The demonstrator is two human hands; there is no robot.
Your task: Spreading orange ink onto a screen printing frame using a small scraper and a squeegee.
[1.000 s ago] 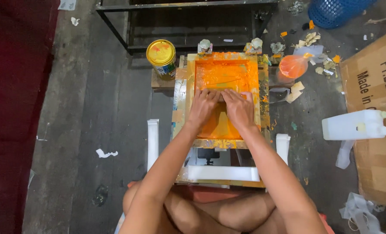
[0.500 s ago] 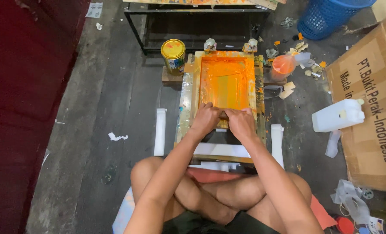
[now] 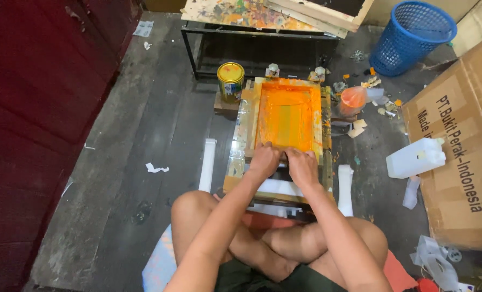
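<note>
On the left a yellow-lidded paint can [image 3: 230, 80] stands on the floor just beside the far left corner of the screen frame [image 3: 285, 116]. The frame lies flat on a low worktop [image 3: 278, 188] in front of the seated person, its mesh coated orange nearly edge to edge. Both hands sit side by side at the frame's near edge: the left hand [image 3: 263, 161] and right hand [image 3: 302, 165] each have the grip pressed together, bearing down on what looks like a squeegee, though the tool itself is hidden under the fingers. Judging by the full ink spread and the hands at the near end, this stroke looks about finished; lifting the frame remains. Further right stand an orange cup [image 3: 352, 100] and a white jerrycan [image 3: 416, 157].
</note>
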